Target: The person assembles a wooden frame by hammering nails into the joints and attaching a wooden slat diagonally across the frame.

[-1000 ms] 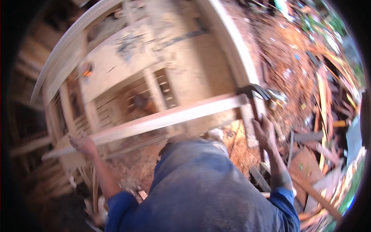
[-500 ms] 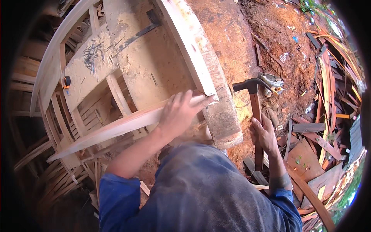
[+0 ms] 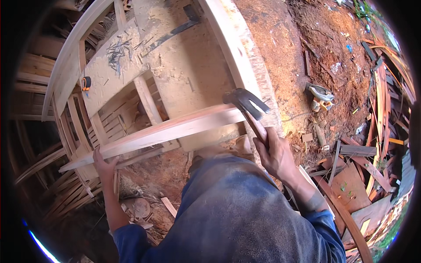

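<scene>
A long pale wooden plank (image 3: pixel 175 130) lies across the near side of a wooden frame, its right end against the corner of a pale side board (image 3: pixel 239 65). Toward the plank's far left end, my left hand (image 3: pixel 105 167) grips its near edge, with the fingertips at the wood. My right hand (image 3: pixel 275 153) is wrapped round the wooden handle of a claw hammer (image 3: pixel 255 122). The hammer's dark head overlaps the plank's right end and the corner; whether it touches the wood I cannot tell.
Loose nails (image 3: pixel 117 53), a dark metal square (image 3: pixel 186 24) and an orange-black tape measure (image 3: pixel 86 83) lie on the sheet within the frame. On the dirt at right sits a hand power tool (image 3: pixel 321 97), beside piled wood scraps (image 3: pixel 357 175).
My left hand has gone from the plank's right end to its left end. The hammer has swung left and its head is now over the corner. The view has shifted slightly.
</scene>
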{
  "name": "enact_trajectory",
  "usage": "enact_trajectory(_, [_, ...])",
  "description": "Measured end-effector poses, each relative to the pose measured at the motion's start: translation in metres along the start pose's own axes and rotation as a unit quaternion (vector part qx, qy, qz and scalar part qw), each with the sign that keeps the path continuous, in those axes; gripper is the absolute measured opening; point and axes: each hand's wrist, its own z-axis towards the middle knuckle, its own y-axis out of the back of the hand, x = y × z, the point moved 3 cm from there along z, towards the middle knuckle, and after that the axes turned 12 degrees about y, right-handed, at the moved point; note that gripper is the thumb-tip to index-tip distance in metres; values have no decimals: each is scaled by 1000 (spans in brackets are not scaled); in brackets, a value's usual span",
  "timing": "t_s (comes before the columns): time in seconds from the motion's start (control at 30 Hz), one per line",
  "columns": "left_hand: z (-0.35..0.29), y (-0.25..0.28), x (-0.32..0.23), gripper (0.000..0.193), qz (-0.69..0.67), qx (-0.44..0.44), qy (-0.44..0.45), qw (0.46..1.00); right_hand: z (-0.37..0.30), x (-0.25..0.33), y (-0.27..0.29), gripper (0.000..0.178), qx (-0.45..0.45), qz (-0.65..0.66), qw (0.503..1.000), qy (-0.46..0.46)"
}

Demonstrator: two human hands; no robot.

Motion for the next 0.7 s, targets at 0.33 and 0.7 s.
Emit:
enact_trajectory(0.33, [94, 5, 148, 49, 214, 100, -28, 971, 8, 7, -54, 24, -84, -210, 973, -46])
enact_trajectory(0.7, [84, 15, 130, 31, 265, 143, -73, 951, 6, 18, -57, 25, -112, -197, 971, -71])
